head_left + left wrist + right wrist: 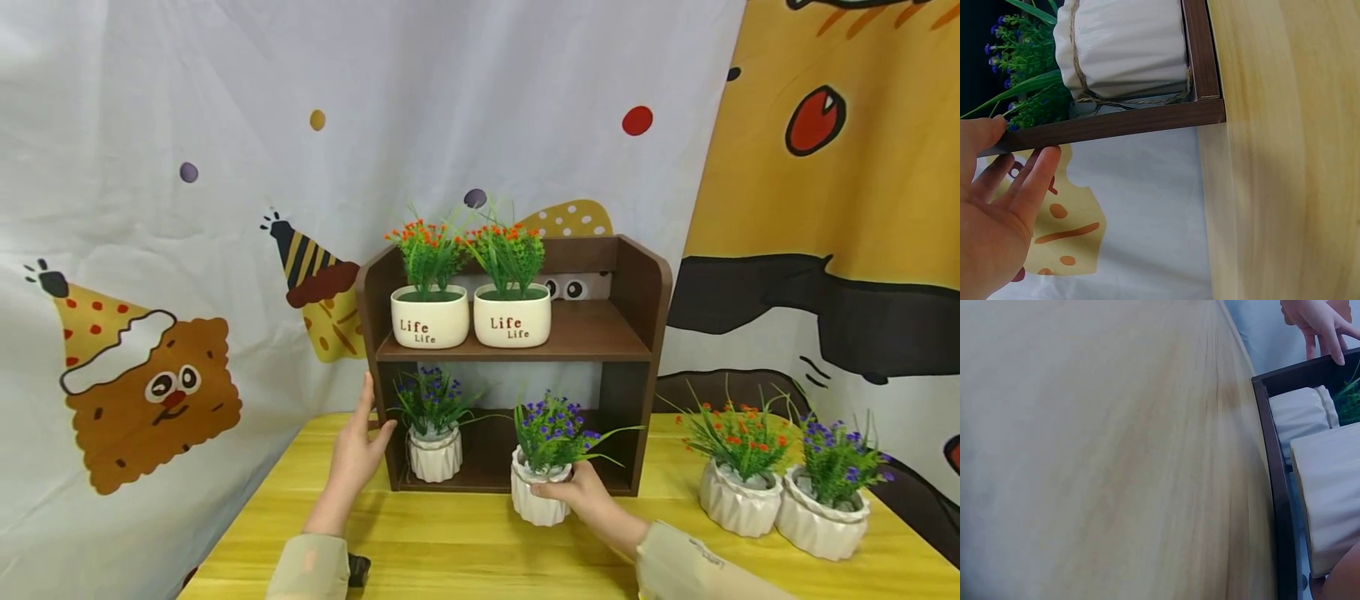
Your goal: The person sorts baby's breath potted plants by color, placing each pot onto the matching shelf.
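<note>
My right hand [588,500] grips a white fluted pot [540,500] with purple flowers by its right side, in front of the lower compartment of a brown wooden shelf [517,354]. Part of this pot [1329,494] and a bit of the hand show in the right wrist view. My left hand [356,454] holds the shelf's left side panel; in the left wrist view the hand [997,206] has its thumb on one side of the panel [1116,122] and its fingers on the other. Just inside that panel stands another white pot [435,457] with purple flowers, twine round it.
Two cream oval pots [430,321] marked "Life" with orange flowers stand on the upper shelf, left and middle. Right of the shelf, on the wooden table [442,554], are a white pot with orange flowers [738,500] and one with purple flowers [821,521]. A cartoon-printed curtain [225,100] hangs behind.
</note>
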Available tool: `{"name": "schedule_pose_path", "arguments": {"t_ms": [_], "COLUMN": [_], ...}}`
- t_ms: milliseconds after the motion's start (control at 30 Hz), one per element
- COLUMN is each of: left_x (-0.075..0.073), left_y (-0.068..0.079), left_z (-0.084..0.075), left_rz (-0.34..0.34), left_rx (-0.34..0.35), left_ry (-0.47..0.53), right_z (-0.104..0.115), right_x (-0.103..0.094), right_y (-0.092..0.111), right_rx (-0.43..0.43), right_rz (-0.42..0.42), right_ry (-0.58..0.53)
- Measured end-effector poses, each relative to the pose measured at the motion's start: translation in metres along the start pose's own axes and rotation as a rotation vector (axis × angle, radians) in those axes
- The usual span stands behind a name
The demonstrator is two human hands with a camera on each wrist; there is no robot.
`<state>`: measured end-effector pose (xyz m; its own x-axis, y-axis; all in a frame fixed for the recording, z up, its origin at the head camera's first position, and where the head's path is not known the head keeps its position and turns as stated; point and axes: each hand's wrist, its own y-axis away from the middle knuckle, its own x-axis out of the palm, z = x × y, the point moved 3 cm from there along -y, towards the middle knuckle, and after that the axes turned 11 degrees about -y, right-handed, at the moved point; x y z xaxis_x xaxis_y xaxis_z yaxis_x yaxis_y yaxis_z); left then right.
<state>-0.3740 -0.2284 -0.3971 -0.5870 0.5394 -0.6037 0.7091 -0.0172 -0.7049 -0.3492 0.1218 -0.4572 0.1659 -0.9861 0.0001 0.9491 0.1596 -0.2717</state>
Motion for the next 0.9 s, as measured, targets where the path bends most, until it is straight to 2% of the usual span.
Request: {"name": "schedule_pose_path", "arguments": {"t_ms": [267, 467, 700, 900], "left_x": [0.000, 0.000, 0.001, 0.000], "left_y": [0.001, 0.000, 0.000, 0.000], "left_z": [0.000, -0.001, -0.002, -0.001], "left_rz": [0.025, 0.014, 0.012, 0.003], "left_rx": [-0.025, -0.010, -0.005, -0.004], "left_ry": [-0.003, 0.001, 0.001, 0.004], "right_z": [-0.005, -0.008, -0.012, -0.015], "right_x": [0.004, 0.007, 0.012, 0.016], "right_y": [-0.008, -0.017, -0.024, -0.034], "right_rx": [0.011, 0.000, -0.018, -0.006], "right_rz": [0.008, -0.017, 0.004, -0.008], "right_ry": [-0.023, -0.035, -0.037, -0.080]}}
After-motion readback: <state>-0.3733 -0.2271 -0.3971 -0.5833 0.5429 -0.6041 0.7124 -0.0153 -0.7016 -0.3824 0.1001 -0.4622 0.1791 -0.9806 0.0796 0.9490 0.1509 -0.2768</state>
